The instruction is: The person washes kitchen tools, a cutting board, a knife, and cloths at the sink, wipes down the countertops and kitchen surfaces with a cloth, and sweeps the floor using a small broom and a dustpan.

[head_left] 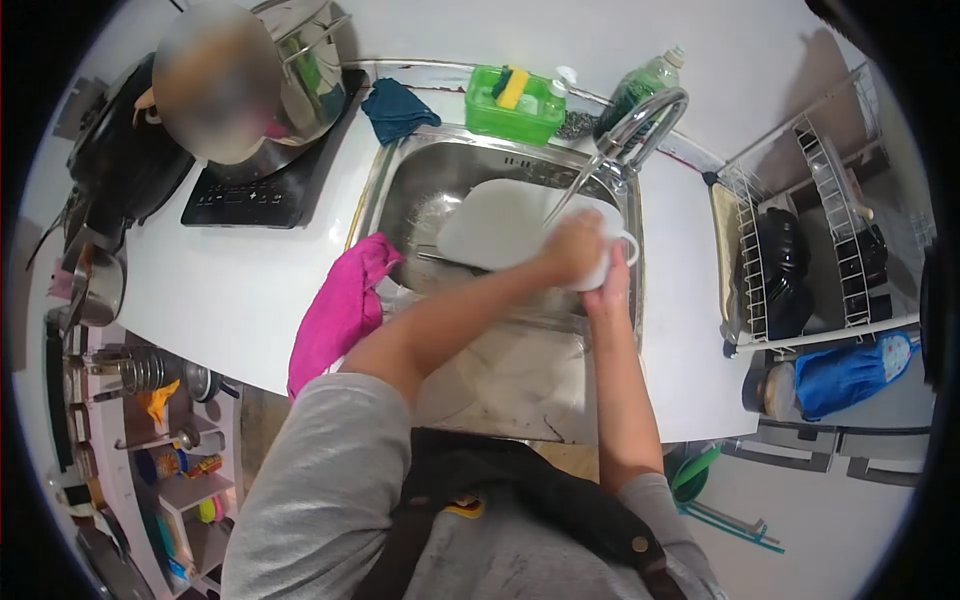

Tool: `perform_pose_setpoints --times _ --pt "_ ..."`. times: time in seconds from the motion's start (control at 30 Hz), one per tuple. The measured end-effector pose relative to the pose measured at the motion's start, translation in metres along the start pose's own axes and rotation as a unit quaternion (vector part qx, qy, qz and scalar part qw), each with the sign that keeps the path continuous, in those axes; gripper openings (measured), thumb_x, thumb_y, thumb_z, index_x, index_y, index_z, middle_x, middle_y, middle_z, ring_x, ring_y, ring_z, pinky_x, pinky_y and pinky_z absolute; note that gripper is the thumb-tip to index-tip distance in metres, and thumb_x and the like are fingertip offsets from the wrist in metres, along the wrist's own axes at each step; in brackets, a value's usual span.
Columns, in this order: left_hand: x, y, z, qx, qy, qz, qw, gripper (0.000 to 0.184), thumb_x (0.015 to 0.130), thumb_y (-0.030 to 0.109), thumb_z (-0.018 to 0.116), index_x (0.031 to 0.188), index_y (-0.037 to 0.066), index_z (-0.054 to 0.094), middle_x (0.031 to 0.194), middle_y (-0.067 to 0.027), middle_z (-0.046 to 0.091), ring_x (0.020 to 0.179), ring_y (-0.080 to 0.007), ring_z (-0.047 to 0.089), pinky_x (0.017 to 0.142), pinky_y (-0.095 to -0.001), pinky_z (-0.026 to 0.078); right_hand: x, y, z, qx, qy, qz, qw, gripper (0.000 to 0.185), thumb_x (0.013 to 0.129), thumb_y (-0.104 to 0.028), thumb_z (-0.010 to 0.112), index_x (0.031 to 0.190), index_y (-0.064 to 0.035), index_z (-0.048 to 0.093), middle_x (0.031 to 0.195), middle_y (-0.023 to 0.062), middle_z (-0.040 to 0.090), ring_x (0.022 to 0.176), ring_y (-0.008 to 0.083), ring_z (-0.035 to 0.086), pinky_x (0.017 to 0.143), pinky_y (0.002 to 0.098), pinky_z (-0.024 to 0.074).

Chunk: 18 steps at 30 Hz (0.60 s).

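Observation:
A white cutting board (490, 225) with a loop handle at its right end is held tilted over the stainless steel sink (410, 180). My right hand (607, 292) grips the board's right end from below, close to the loop. Across the board reaches my left hand (577, 245), lying against its upper face near the right end. Motion smears its fingers, so whether they hold anything is hidden. Just above, a curved chrome faucet (650, 105) sends a thin stream of water down beside my left hand. Part of a dark-handled utensil (430, 254) shows under the board's lower edge.
A pink cloth (340, 305) drapes over the sink's left edge. Behind stand a green tub (500, 120) with a yellow sponge, a dish soap bottle (640, 85) and a blue cloth (397, 110). An induction cooker (245, 195) is left; a dish rack (800, 250) stands right.

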<state>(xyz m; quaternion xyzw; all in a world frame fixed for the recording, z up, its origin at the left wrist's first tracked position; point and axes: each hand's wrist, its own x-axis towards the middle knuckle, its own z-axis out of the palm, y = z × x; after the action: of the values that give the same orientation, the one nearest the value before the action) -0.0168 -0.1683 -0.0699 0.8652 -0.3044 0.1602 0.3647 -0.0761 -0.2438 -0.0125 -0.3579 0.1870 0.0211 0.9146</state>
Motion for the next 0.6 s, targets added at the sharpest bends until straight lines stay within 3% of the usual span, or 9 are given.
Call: perform_pose_setpoints --times 0.1,0.23,0.27,0.33,0.4,0.47,0.5,0.53,0.6 --pt "-0.026 0.021 -0.021 0.01 0.033 -0.004 0.999 0.048 0.086 0.026 0.043 0.118 -0.01 0.043 0.124 -0.0285 0.043 0.12 -0.0374 0.038 0.102 -0.0423 0.027 -0.005 -0.003 -0.012 -0.017 0.009 -0.057 0.998 0.061 0.091 -0.051 0.031 0.13 -0.0049 0.036 0.13 0.0133 0.043 0.12 0.0282 0.041 0.101 0.0401 0.0332" --pt "-0.007 -0.036 -0.058 0.163 -0.082 -0.258 0.949 0.059 0.089 0.041 0.039 0.123 -0.007 0.041 0.133 -0.0215 0.037 0.127 -0.0334 0.028 0.106 -0.0417 0.018 -0.035 -0.005 0.001 -0.054 0.006 -0.039 0.998 0.065 0.089 -0.055 0.034 0.131 -0.0051 0.035 0.133 0.0121 0.041 0.121 0.0276 0.039 0.101 0.0405 0.0317" --pt "-0.007 -0.064 -0.039 0.07 0.068 -0.299 0.949 0.053 0.087 0.04 0.041 0.12 -0.001 0.048 0.131 -0.0211 0.038 0.125 -0.0367 0.029 0.106 -0.044 0.018 -0.014 0.009 -0.022 -0.026 -0.021 -0.012 0.999 0.067 0.088 -0.056 0.036 0.131 -0.0051 0.035 0.133 0.0115 0.04 0.122 0.027 0.039 0.102 0.0402 0.0306" --pt "0.017 -0.063 -0.05 0.149 -0.16 -0.293 0.931 0.05 0.084 0.036 0.044 0.126 0.009 0.045 0.132 -0.0238 0.036 0.125 -0.0429 0.026 0.102 -0.0542 0.02 -0.003 0.02 -0.02 -0.098 0.02 -0.031 0.995 0.077 0.084 -0.063 0.038 0.132 -0.0029 0.034 0.13 0.0123 0.043 0.118 0.0258 0.042 0.099 0.0388 0.0329" --pt "0.015 -0.06 0.002 -0.023 -0.018 -0.348 0.937 0.067 0.085 0.047 0.041 0.137 0.007 0.026 0.138 -0.0258 0.024 0.128 -0.044 0.021 0.102 -0.0555 0.019 0.0 0.02 -0.01 -0.153 0.006 -0.052 0.987 0.08 0.084 -0.064 0.035 0.131 0.001 0.034 0.127 0.0153 0.045 0.112 0.0263 0.047 0.093 0.0373 0.0377" --pt "0.034 -0.063 0.02 -0.022 -0.186 -0.138 0.973 0.078 0.085 0.053 0.039 0.139 0.002 0.013 0.14 -0.0244 0.02 0.13 -0.0422 0.017 0.103 -0.0529 0.019 0.028 0.016 -0.015 -0.251 -0.013 -0.097 0.963 0.08 0.085 -0.065 0.031 0.131 0.0 0.034 0.128 0.0136 0.045 0.113 0.0251 0.046 0.093 0.0362 0.0373" --pt "0.036 -0.023 -0.015 -0.131 -0.195 -0.154 0.96 0.076 0.086 0.051 0.04 0.137 0.001 0.015 0.138 -0.0232 0.024 0.128 -0.0399 0.021 0.101 -0.0515 0.022 0.025 0.008 -0.011 -0.3 -0.025 -0.084 0.95 0.08 0.085 -0.065 0.029 0.133 -0.0021 0.032 0.129 0.011 0.043 0.115 0.0236 0.044 0.096 0.0364 0.035" --pt "0.039 0.025 -0.057 -0.238 -0.203 -0.174 0.934 0.075 0.086 0.05 0.041 0.136 -0.001 0.016 0.136 -0.022 0.027 0.126 -0.0375 0.024 0.099 -0.0501 0.025 0.013 0.005 0.003 -0.297 -0.034 -0.077 0.951 0.078 0.085 -0.065 0.027 0.134 -0.0031 0.031 0.13 0.0098 0.042 0.117 0.0224 0.042 0.097 0.0358 0.0332" --pt "0.042 0.08 -0.112 -0.486 -0.104 -0.388 0.776 0.066 0.087 0.043 0.046 0.131 -0.003 0.027 0.126 -0.0199 0.043 0.117 -0.0329 0.041 0.09 -0.0468 0.037 -0.022 -0.001 0.043 -0.238 -0.046 -0.069 0.968 0.074 0.088 -0.061 0.023 0.135 -0.0042 0.03 0.132 0.0085 0.041 0.12 0.0204 0.039 0.1 0.0338 0.0299"
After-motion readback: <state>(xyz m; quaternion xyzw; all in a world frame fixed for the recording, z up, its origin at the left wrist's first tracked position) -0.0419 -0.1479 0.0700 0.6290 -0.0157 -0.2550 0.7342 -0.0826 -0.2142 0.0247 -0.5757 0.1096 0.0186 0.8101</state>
